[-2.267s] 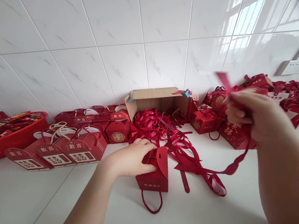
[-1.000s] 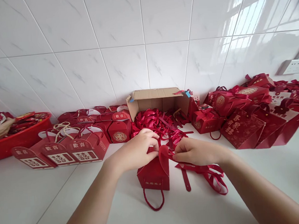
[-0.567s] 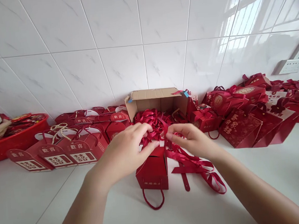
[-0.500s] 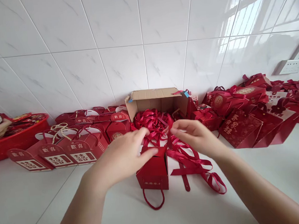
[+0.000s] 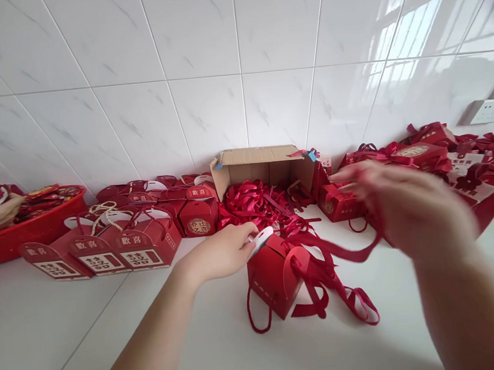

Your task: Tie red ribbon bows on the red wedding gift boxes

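A small red gift box [image 5: 269,277] stands turned at an angle on the white counter, its dark red rope handle hanging down the front. My left hand [image 5: 224,249] pinches a white-lined flap at the box's top left. To the right, my right hand [image 5: 411,206] is raised and smeared by motion. From its fingers a length of red satin ribbon [image 5: 350,254] runs down toward the box. More loose ribbon and a dark red strap lie beside and behind the box.
An open cardboard carton [image 5: 262,155] with a heap of red ribbons lies behind. Finished-looking red boxes [image 5: 101,256] line the left; a pile of ribboned boxes [image 5: 420,157] fills the right. At far left, another person's hands [image 5: 1,213] hold red packets over a red basin [image 5: 57,220].
My right hand has swung right, drawing ribbon out with it. The gift box has turned and shifted right, and my left hand has closed on its flap.
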Motion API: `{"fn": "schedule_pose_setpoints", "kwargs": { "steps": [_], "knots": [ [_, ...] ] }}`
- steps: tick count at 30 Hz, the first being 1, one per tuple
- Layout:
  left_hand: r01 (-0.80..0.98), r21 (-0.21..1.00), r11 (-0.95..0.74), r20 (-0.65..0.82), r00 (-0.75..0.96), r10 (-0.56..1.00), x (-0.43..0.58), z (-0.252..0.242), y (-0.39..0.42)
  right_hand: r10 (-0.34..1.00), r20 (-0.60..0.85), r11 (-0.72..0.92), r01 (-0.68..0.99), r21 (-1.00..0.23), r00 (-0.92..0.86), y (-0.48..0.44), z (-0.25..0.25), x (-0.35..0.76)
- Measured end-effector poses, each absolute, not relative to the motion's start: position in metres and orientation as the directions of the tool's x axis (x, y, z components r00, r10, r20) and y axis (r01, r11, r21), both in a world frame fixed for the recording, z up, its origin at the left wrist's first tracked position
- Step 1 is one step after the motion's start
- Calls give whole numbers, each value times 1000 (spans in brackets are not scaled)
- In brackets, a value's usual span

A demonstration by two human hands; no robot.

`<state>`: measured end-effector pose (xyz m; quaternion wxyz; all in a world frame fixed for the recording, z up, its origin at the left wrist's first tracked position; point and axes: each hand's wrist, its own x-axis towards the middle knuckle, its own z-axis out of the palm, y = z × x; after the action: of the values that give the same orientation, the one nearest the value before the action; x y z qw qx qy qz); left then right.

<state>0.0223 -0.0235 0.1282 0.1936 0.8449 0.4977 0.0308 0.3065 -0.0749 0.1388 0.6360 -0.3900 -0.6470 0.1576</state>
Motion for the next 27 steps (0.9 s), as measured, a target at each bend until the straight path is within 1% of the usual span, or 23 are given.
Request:
{"fn": "schedule_pose_setpoints", "kwargs": {
  "steps": [1,2,3,4,5,7,9,12,16,22,27],
  "knots": [
    [824,384,-416,-152,501,852,24,127,-22,785,619,589,278,-759,26,-72,135,292],
    [818,412,-401,-166,500,850,25,127,-21,866,487,498,286,-818,-116,-68,131,278],
    [811,442,-383,-179,499,848,26,127,-21,907,358,416,332,-847,-221,-64,127,264],
    [805,469,-365,-193,496,847,27,127,-21,921,254,359,390,-848,-295,-60,121,252],
    [801,489,-346,-207,492,845,27,127,-22,929,176,315,449,-836,-325,-55,116,242],
    [802,506,-318,-234,483,844,28,128,-23,936,76,263,536,-802,-344,-46,104,229],
    [803,508,-311,-246,481,841,28,129,-25,944,48,241,582,-777,-328,-41,95,223],
    [799,510,-319,-247,492,835,28,128,-25,938,66,271,600,-753,-341,-39,89,221],
    [805,507,-307,-262,484,835,27,125,-23,900,70,339,593,-730,-430,-44,94,221],
    [801,507,-317,-260,493,830,26,124,-23,903,37,335,648,-684,-428,-49,97,221],
    [793,514,-327,-254,505,825,25,124,-23,892,58,373,656,-656,-449,-50,95,223]
  ]
}}
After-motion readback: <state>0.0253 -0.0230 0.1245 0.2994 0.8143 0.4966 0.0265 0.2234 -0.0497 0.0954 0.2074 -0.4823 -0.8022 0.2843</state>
